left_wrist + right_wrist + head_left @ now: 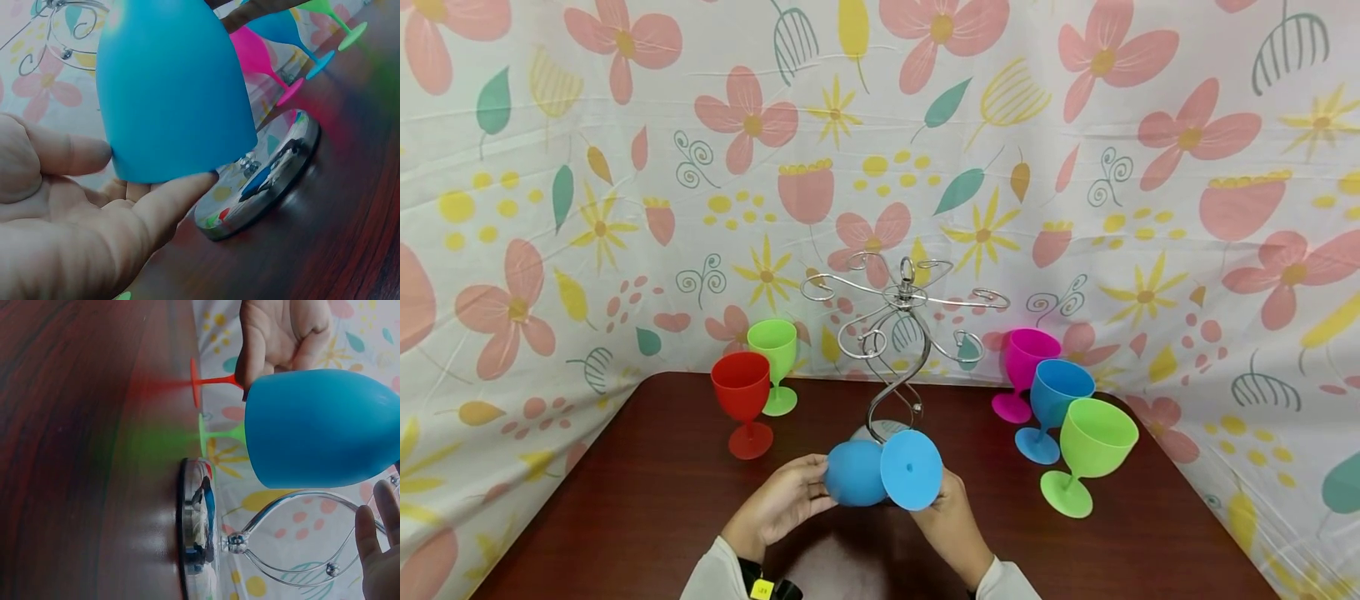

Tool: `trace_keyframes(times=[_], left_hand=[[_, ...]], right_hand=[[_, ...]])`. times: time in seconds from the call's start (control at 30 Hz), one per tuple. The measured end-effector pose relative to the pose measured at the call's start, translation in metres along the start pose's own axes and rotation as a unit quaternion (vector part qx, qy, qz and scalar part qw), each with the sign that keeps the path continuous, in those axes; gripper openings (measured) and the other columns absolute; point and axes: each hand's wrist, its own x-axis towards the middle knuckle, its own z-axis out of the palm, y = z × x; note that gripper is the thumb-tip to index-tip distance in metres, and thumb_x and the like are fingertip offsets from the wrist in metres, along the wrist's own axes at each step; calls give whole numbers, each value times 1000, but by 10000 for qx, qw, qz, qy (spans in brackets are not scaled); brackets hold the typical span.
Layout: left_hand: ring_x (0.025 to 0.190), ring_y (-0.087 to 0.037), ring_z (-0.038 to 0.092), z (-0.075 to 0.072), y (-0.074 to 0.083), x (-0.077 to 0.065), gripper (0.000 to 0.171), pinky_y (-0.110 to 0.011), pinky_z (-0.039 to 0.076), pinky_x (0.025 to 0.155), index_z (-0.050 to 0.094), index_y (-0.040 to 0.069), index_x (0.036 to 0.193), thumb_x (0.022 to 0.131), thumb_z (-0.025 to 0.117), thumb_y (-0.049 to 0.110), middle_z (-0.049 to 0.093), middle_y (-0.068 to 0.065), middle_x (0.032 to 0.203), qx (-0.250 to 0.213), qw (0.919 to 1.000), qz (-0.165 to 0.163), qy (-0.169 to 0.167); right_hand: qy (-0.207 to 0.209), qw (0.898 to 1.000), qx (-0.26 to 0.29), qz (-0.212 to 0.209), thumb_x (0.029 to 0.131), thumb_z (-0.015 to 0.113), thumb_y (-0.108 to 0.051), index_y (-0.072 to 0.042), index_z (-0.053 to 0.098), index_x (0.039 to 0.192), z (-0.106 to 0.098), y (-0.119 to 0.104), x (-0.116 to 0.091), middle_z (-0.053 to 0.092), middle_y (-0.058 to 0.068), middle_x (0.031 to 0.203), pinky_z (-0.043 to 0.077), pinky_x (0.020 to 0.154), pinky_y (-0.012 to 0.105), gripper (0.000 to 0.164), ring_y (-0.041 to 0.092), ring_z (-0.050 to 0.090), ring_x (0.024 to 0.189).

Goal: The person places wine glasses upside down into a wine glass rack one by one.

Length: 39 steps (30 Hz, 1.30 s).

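Note:
A blue plastic goblet is held up in front of the metal stand, tipped over with its round foot facing the head camera. My left hand pinches the goblet's rim between thumb and fingers, as the left wrist view shows. At the foot end, my right hand holds it around the stem; the foot hides most of those fingers in the head view. Behind the goblet rises the silver stand, with curled wire arms, a twisted stem and a round shiny base.
On the left of the dark wooden table stand a red goblet and a green goblet. To the right are a magenta goblet, another blue goblet and a green goblet. A flowered cloth hangs behind.

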Motion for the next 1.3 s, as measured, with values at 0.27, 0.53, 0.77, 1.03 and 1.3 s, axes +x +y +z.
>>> trace_keyframes(times=[0.27,0.53,0.77,1.03,1.3], left_hand=[[102,-18,59,0,2,-1,43,-38,50,98,42,-8,134,107,48,26,57,-11,117,690,9973,91,218],[114,-27,56,2,4,0,50,-52,41,105,51,-1,131,107,46,42,54,-13,128,2271,9718,373,514],[131,-31,46,5,5,-1,49,-60,37,105,56,16,139,105,45,50,52,-6,139,4206,8945,995,1143],[143,-34,34,1,-2,1,54,-64,23,113,53,16,146,102,54,47,43,-7,154,5702,7837,1630,1845],[144,-36,33,-11,-11,4,55,-62,25,113,56,17,144,97,63,44,43,-10,154,6725,6811,1992,2102]], right_hand=[[-12,9999,78,73,86,75,2,-14,68,107,-2,-1,-1,67,-2,97,55,74,31,27,7,59,86],[56,9998,96,186,85,74,7,-5,68,125,-3,0,-1,71,4,117,57,81,32,42,12,66,102],[340,9942,299,977,88,76,-2,-9,70,117,-10,-6,3,71,-1,106,57,77,32,31,15,67,95],[431,9944,-138,959,90,75,-7,-8,64,129,-18,-2,7,69,-2,119,53,92,45,40,18,65,110],[567,9920,-366,1066,93,73,-12,-8,62,133,-29,3,13,67,4,125,46,97,62,41,25,61,118]])
